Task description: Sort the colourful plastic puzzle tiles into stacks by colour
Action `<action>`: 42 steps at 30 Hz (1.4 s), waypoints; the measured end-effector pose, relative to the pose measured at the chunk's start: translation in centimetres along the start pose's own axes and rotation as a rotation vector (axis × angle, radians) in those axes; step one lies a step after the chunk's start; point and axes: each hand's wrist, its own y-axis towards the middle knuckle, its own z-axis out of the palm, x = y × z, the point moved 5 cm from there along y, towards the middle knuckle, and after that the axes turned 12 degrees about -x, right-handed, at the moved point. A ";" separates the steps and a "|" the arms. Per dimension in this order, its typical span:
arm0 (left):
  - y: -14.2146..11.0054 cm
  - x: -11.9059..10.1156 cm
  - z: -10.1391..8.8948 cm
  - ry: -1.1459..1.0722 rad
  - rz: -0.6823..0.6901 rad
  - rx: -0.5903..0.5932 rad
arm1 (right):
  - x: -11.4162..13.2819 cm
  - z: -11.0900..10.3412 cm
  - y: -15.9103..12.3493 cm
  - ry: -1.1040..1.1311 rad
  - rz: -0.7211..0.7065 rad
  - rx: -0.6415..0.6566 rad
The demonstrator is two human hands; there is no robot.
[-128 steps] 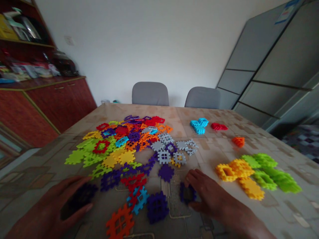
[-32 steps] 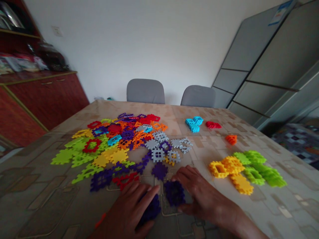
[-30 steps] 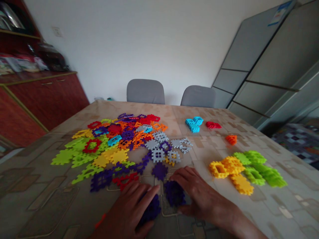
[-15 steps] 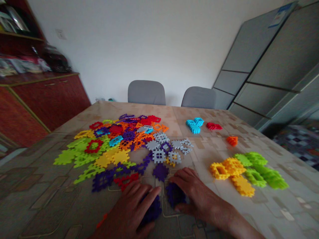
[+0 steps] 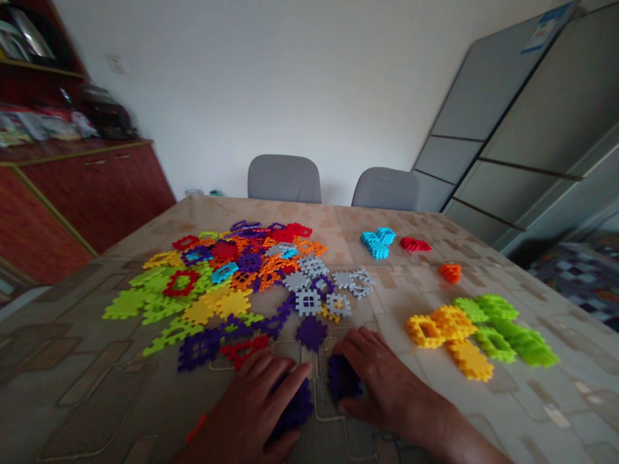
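My left hand (image 5: pixel 264 403) is closed around a purple interlocking building piece (image 5: pixel 298 409) at the table's near side; it may be a stack, as the hand covers much of it. Just to the right, my right hand (image 5: pixel 372 370) grips another purple piece (image 5: pixel 342 379) between thumb and fingers. Ahead of both hands a flat purple square piece (image 5: pixel 312 332) lies on the table. A red triangular piece (image 5: pixel 244 350) is close to my left fingertips, with a purple window piece (image 5: pixel 199 349) beyond it. A bit of orange (image 5: pixel 197 426) peeks out beside my left wrist.
A mixed pile of flat pieces spreads across the left, with lime (image 5: pixel 128 303), yellow (image 5: pixel 232 301) and grey ones (image 5: pixel 308 303). On the right stand stacks in yellow (image 5: pixel 471 359), lime (image 5: pixel 525 341), orange (image 5: pixel 451 273), red (image 5: pixel 416 244) and light blue (image 5: pixel 377 245). Two chairs (image 5: pixel 284 180) stand behind.
My right hand has shifted slightly to the right with its purple piece, widening the gap between the hands. My left hand has stayed nearly still.
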 end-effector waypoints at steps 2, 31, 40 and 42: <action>0.1 0.0 -0.1 0.000 -0.017 0.024 | 0.0 0.2 0.1 0.011 -0.001 -0.005; 0.8 10.7 -9.1 0.272 -0.374 0.310 | -0.3 -1.2 0.4 0.043 -0.210 -0.115; 0.1 13.2 -10.7 0.248 -0.364 0.079 | -0.6 -1.2 0.5 0.049 -0.216 -0.158; 0.6 13.6 -11.7 0.228 -0.385 0.016 | -0.5 -1.2 0.6 0.050 -0.216 -0.145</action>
